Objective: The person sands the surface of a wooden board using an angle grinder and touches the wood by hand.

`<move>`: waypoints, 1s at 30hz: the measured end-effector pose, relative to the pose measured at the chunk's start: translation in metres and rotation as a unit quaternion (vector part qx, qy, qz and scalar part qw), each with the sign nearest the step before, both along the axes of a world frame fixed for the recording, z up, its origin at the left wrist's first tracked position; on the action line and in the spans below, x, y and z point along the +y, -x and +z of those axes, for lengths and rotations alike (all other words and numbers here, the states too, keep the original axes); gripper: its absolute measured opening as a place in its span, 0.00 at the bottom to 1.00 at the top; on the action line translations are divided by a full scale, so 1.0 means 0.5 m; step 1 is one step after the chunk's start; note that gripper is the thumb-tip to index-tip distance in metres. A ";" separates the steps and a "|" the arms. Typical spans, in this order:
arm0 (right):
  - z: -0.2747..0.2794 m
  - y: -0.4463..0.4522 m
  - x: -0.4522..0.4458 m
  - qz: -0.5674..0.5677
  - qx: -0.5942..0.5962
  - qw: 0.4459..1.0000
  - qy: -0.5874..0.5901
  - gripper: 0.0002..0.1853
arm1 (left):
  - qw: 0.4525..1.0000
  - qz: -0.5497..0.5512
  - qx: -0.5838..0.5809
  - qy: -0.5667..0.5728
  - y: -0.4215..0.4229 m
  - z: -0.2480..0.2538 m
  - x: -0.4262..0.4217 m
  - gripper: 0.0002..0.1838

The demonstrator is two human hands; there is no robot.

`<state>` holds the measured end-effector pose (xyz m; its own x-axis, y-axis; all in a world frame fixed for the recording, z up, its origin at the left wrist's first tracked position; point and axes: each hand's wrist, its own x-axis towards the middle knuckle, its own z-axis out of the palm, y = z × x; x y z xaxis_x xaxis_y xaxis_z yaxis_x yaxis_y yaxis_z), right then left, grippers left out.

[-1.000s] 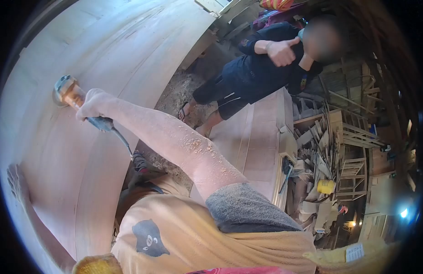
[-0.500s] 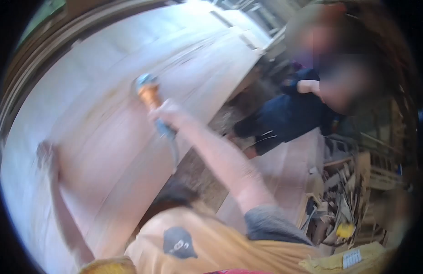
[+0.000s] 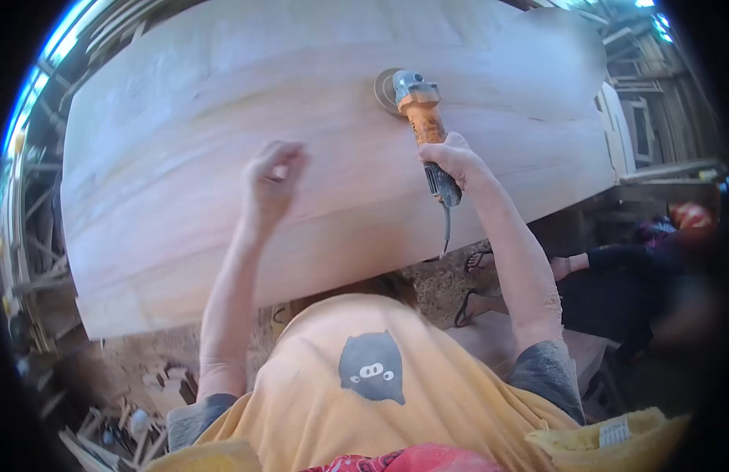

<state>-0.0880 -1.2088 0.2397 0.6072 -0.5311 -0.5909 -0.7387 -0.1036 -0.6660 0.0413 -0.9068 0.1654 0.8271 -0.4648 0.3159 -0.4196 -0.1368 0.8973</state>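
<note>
My right hand (image 3: 456, 160) is wrapped around the body of an orange and grey angle grinder (image 3: 424, 119). The grinder's round disc (image 3: 386, 91) lies at or just above the face of a large pale wooden slab (image 3: 176, 157); I cannot tell if it touches. From the grinder's rear end a cord (image 3: 446, 228) hangs down past the slab's near edge. My left hand (image 3: 275, 175) is over the slab, left of the grinder, with its fingers curled in and slightly blurred. Whether something small sits inside those fingers cannot be made out.
Wood offcuts (image 3: 172, 389) lie on the floor at the lower left. To the right, a person in dark clothes (image 3: 616, 291) sits close by, with sandalled feet (image 3: 476, 305) near the slab's edge. Stacked timber (image 3: 655, 130) stands at the far right.
My view has swung round to face the slab more squarely. My left hand, stretched low over the slab before, is now raised and curled. The grinder stays in my right hand.
</note>
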 end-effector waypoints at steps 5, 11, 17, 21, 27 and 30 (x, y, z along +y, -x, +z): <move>-0.005 -0.032 0.063 0.148 -0.003 0.989 0.014 0.14 | 0.955 -0.206 -0.092 0.193 0.190 0.388 0.008 0.09; 0.068 -0.148 0.145 0.233 -0.005 0.972 -0.019 0.17 | 0.885 -0.309 -0.081 0.338 0.230 0.531 0.013 0.09; 0.049 -0.153 0.220 0.214 0.003 0.977 -0.001 0.16 | 0.867 -0.342 -0.069 0.356 0.242 0.502 0.133 0.09; 0.074 -0.092 0.135 0.165 -0.003 0.986 -0.024 0.15 | 0.872 -0.358 -0.068 0.328 0.286 0.536 0.063 0.09; 0.080 -0.047 0.120 0.131 -0.014 0.991 -0.020 0.13 | 0.868 -0.401 -0.074 0.283 0.312 0.513 0.025 0.09; 0.069 -0.023 0.136 0.115 -0.028 0.992 -0.047 0.14 | 0.870 -0.416 -0.062 0.258 0.307 0.496 0.017 0.09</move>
<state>-0.0767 -1.1409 0.2740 0.7395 -0.3195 -0.5926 -0.6639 -0.2000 -0.7206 -0.1124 -0.8985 0.4135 0.2177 -0.6564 0.7224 -0.2790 0.6674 0.6905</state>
